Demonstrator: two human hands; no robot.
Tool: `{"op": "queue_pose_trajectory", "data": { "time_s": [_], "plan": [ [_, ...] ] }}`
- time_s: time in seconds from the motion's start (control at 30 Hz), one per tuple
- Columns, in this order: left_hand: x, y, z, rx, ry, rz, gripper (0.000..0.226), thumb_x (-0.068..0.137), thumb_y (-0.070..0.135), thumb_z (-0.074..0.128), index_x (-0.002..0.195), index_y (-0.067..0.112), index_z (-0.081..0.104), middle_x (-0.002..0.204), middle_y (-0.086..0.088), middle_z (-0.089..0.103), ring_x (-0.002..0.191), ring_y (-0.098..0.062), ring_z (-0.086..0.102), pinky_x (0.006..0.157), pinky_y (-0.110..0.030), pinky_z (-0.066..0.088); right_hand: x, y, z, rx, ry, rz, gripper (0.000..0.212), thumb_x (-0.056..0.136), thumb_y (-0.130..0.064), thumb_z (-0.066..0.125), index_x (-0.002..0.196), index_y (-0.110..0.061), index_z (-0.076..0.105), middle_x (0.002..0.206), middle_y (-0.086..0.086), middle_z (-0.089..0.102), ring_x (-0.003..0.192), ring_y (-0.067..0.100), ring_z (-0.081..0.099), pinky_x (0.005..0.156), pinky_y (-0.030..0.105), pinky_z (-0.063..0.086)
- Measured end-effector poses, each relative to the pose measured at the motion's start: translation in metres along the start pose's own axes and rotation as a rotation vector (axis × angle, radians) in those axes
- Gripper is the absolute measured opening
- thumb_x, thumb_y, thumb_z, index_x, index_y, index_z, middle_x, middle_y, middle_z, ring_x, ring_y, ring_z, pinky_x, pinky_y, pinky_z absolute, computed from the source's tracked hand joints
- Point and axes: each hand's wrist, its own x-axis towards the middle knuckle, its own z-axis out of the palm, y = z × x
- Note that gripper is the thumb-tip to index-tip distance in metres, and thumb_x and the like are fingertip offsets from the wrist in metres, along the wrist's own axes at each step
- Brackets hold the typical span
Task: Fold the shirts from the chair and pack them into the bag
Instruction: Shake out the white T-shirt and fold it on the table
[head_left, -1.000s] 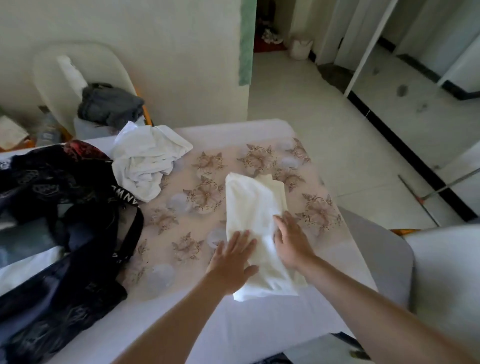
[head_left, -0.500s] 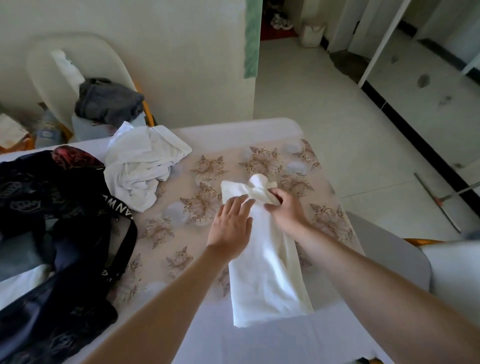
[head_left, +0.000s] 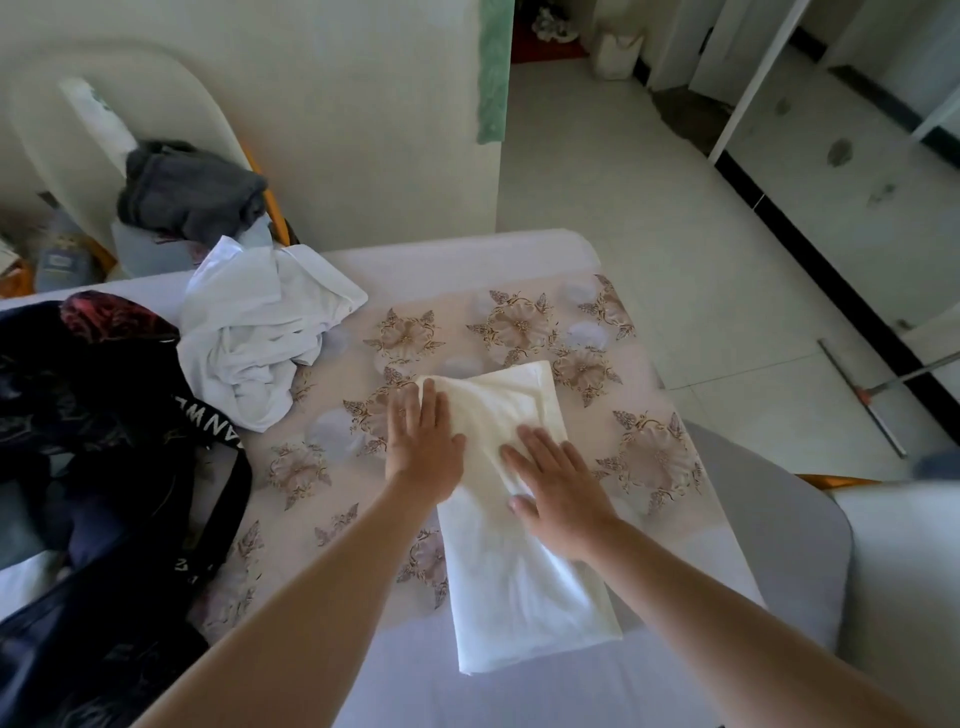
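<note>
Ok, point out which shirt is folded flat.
The cream shirt nearest you, a neat long strip; the white shirt is crumpled, the grey one bunched on the chair.

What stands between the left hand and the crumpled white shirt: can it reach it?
Probably yes. The left hand lies flat on the folded shirt, and only bare tablecloth lies between it and the crumpled white shirt. The bag sits further left, off that path.
</note>
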Motion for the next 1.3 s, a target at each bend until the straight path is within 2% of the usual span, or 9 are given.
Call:
{"op": "queue_pose_trajectory", "data": {
  "time_s": [0.1, 0.2, 0.3, 0.63, 0.83, 1.0, 1.13, 1.23, 1.3],
  "plan": [
    [-0.029, 0.025, 0.005, -0.087, 0.142, 0.141, 0.062, 0.102, 0.031, 0.028, 0.156, 0.005, 0.010, 0.165, -0.013, -0.004, 0.151, -0.032, -0.006, 0.123, -0.047, -0.003, -0.003, 0.000, -0.002, -0.047, -0.005, 0.050, 0.059, 0.101, -0.036, 0.038, 0.157, -0.023, 0.022, 0.167, 0.007, 0.003, 0.154, 0.025, 0.002, 0.122, 0.045, 0.007],
    [-0.065, 0.042, 0.024, -0.214, 0.184, 0.278, 0.063, 0.096, 0.034, 0.028, 0.152, 0.005, 0.030, 0.161, -0.011, 0.023, 0.149, -0.031, 0.020, 0.123, -0.044, 0.010, -0.007, -0.017, -0.002, -0.049, 0.179, 0.181, 0.059, 0.086, -0.027, 0.050, 0.141, -0.008, 0.051, 0.155, 0.021, 0.036, 0.143, 0.037, 0.035, 0.115, 0.051, 0.030],
    [-0.097, 0.044, 0.048, -0.263, 0.153, 0.280, 0.067, 0.095, 0.039, 0.030, 0.154, 0.006, 0.027, 0.161, -0.010, 0.026, 0.149, -0.030, 0.021, 0.119, -0.044, 0.012, -0.025, -0.039, 0.015, -0.026, 0.257, 0.054, 0.061, 0.084, -0.015, 0.060, 0.143, -0.005, 0.049, 0.153, 0.015, 0.041, 0.144, 0.031, 0.037, 0.117, 0.045, 0.032],
    [-0.154, 0.019, 0.078, -0.193, 0.142, 0.342, 0.078, 0.091, 0.058, 0.040, 0.151, 0.008, 0.035, 0.161, -0.013, 0.023, 0.148, -0.032, 0.023, 0.113, -0.048, 0.020, -0.094, -0.012, 0.038, -0.233, 0.170, -0.078, 0.058, 0.097, -0.034, 0.041, 0.150, -0.009, 0.041, 0.163, 0.011, 0.023, 0.152, 0.024, 0.017, 0.120, 0.042, 0.021],
    [-0.184, 0.015, 0.092, -0.162, 0.218, 0.622, 0.098, 0.080, 0.075, 0.050, 0.150, 0.007, 0.038, 0.161, -0.011, 0.025, 0.149, -0.030, 0.023, 0.118, -0.045, 0.021, -0.129, -0.022, 0.028, -0.254, 0.106, -0.226, 0.071, 0.092, -0.059, 0.044, 0.147, -0.013, 0.045, 0.155, 0.009, 0.036, 0.144, 0.026, 0.032, 0.117, 0.040, 0.026],
    [-0.181, 0.013, 0.095, -0.218, 0.293, 0.669, 0.089, 0.058, 0.037, 0.089, 0.131, 0.000, 0.053, 0.138, -0.021, 0.056, 0.130, -0.036, 0.052, 0.098, -0.044, 0.052, -0.140, -0.016, 0.037, -0.339, 0.002, -0.201, 0.090, 0.084, -0.061, 0.048, 0.155, -0.009, 0.028, 0.158, 0.012, 0.032, 0.145, 0.028, 0.031, 0.118, 0.040, 0.024],
    [-0.173, 0.010, 0.062, -0.339, 0.290, 0.639, 0.048, 0.070, 0.038, 0.066, 0.110, 0.012, 0.071, 0.119, -0.005, 0.069, 0.112, -0.021, 0.067, 0.072, -0.034, 0.061, -0.132, -0.023, 0.029, -0.304, 0.047, -0.166, 0.076, 0.073, -0.022, 0.062, 0.145, -0.005, 0.045, 0.143, 0.012, 0.053, 0.131, 0.027, 0.052, 0.103, 0.039, 0.049],
    [-0.174, -0.002, 0.038, -0.428, 0.066, 0.506, 0.044, 0.085, 0.042, 0.048, 0.124, 0.025, 0.060, 0.129, 0.006, 0.061, 0.120, -0.019, 0.057, 0.094, -0.029, 0.048, -0.127, -0.032, 0.014, -0.028, 0.116, -0.051, 0.053, 0.072, -0.008, 0.059, 0.124, -0.016, 0.065, 0.122, 0.001, 0.068, 0.111, 0.022, 0.065, 0.084, 0.032, 0.055],
    [-0.183, -0.009, 0.033, -0.441, 0.011, 0.541, 0.067, 0.077, 0.062, 0.053, 0.137, 0.031, 0.047, 0.137, 0.016, 0.051, 0.117, -0.011, 0.054, 0.097, -0.026, 0.043, -0.122, -0.037, -0.005, 0.184, 0.047, 0.088, 0.032, 0.077, -0.013, 0.057, 0.105, -0.023, 0.068, 0.100, -0.002, 0.071, 0.095, 0.024, 0.064, 0.072, 0.028, 0.047]
  ]
}}
